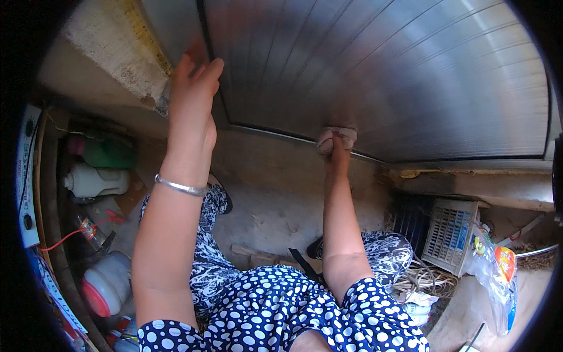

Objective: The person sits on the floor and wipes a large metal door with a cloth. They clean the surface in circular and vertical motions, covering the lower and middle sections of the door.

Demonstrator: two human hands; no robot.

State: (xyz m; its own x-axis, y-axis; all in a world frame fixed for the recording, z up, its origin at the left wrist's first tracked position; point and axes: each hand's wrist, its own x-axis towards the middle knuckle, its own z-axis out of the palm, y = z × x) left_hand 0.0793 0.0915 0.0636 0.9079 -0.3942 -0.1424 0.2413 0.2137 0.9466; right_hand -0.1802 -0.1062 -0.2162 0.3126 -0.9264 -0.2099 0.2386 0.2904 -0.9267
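A large ribbed metal door panel (375,76) fills the upper part of the view, its dark lower edge running above the floor. My right hand (338,146) is closed on a folded pinkish cloth (347,136), which lies against the panel near that lower edge. Up at the panel's left edge is my left hand (196,82), open and holding nothing, with its fingers stretched upward. Whether its fingertips touch the panel cannot be made out. A silver bangle (180,186) circles my left wrist.
A white plastic jug (97,180) and a red-lidded container (107,286) stand at the left. On the right are a plastic crate (450,234) and a clear plastic bag (495,276) with coloured packaging. A rough wall edge (126,56) borders the panel at the upper left.
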